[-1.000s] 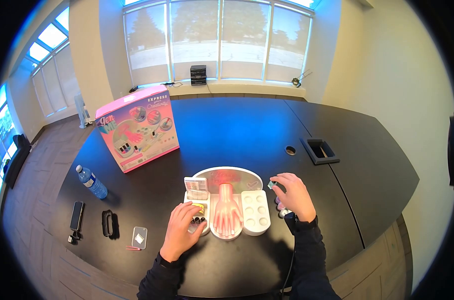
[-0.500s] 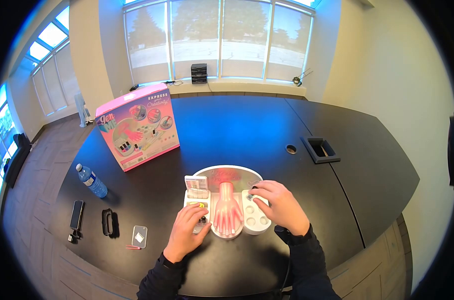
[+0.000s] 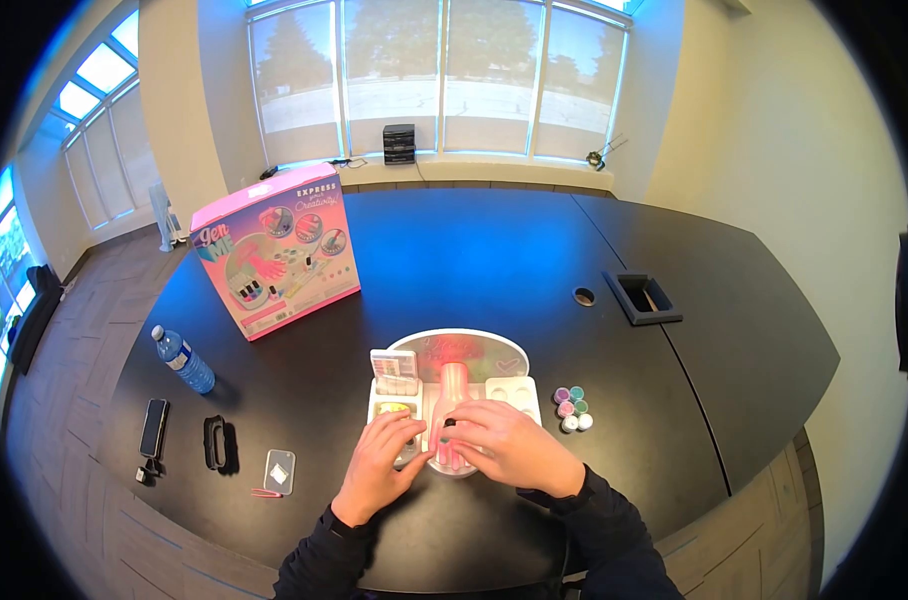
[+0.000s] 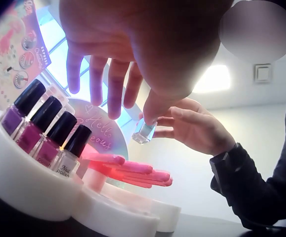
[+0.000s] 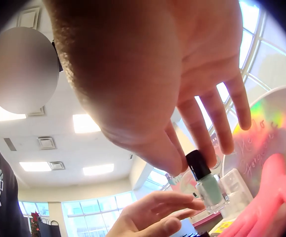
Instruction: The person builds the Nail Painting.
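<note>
My right hand (image 3: pixel 519 450) pinches the black cap of a mint nail polish bottle (image 5: pixel 210 190) between thumb and fingers, above the pink model hand (image 3: pixel 454 385). Loosely extended are the fingers of my left hand (image 3: pixel 379 465), over the left compartment of the white stand (image 3: pixel 531 383). In the left wrist view, the left thumb overlaps the mint bottle (image 4: pixel 144 133); whether they touch, I cannot tell. Several black-capped polish bottles (image 4: pixel 44 131), purple, pink and clear or white, stand in the stand beneath the left hand. My hands hide much of the model's fingers in the head view.
Small colored jars (image 3: pixel 572 405) sit right of the stand. Leftward on the black table are a water bottle (image 3: pixel 184 360), a phone (image 3: pixel 155 430), a black band (image 3: pixel 215 445) and a small clear case (image 3: pixel 280 472). A large pink box (image 3: pixel 279 255) stands behind them.
My right hand has moved left with the small bottle, from beside the stand across the white palette to above the model hand. The jars have come into full view. My left hand has barely moved.
</note>
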A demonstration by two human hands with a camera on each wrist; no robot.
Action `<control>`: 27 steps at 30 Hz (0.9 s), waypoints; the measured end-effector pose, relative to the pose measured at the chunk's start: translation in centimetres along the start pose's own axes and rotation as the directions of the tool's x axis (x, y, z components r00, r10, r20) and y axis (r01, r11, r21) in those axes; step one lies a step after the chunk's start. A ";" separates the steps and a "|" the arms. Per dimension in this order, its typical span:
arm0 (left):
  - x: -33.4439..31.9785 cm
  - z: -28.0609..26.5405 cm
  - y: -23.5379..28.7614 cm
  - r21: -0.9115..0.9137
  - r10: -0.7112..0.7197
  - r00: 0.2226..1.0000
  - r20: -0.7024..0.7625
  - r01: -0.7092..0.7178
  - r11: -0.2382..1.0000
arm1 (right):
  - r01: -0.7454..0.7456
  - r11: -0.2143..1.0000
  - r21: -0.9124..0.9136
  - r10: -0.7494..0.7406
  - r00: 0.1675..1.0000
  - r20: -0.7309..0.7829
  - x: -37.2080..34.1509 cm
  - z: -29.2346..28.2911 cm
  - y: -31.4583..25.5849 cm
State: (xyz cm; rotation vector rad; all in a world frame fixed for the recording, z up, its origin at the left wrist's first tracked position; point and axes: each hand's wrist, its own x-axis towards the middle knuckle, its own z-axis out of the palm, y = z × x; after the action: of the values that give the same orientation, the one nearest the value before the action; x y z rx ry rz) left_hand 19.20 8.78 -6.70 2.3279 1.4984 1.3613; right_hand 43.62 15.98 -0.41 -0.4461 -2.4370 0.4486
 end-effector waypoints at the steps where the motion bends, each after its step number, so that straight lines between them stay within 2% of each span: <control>1: 0.0 0.0 0.0 0.000 0.001 1.000 0.000 -0.001 1.000 | 0.000 1.000 0.000 0.000 1.000 0.000 0.0 0.3 -0.2; 7: -0.3 -0.2 0.3 -0.054 -0.050 0.999 0.001 0.050 0.997 | 0.070 0.997 -0.029 -0.071 0.997 -0.007 0.2 1.1 -1.4; 13: -0.6 0.3 -0.7 -0.109 -0.026 0.999 -0.033 0.022 0.994 | 0.047 0.999 0.009 -0.047 0.999 0.009 0.0 1.9 -1.6; 19: 0.0 -0.9 -0.5 -0.060 0.000 1.000 0.022 0.002 0.998 | 0.055 0.998 -0.018 -0.055 0.998 0.016 0.1 1.4 -1.7; 25: 0.1 -2.2 -0.9 -0.085 -0.082 0.996 0.025 0.083 0.993 | 0.003 0.999 -0.039 -0.004 0.999 -0.036 0.2 -0.4 -1.1; 27: 0.0 -2.7 -1.6 -0.100 -0.097 0.993 0.071 0.104 0.990 | -0.018 0.994 -0.105 0.009 0.997 -0.082 0.1 -1.5 -0.8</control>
State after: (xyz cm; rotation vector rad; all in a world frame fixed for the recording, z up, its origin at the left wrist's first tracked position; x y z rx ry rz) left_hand 16.19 8.56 -5.79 2.1826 1.4682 1.2915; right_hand 44.29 15.64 1.11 -0.5163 -2.3876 0.3015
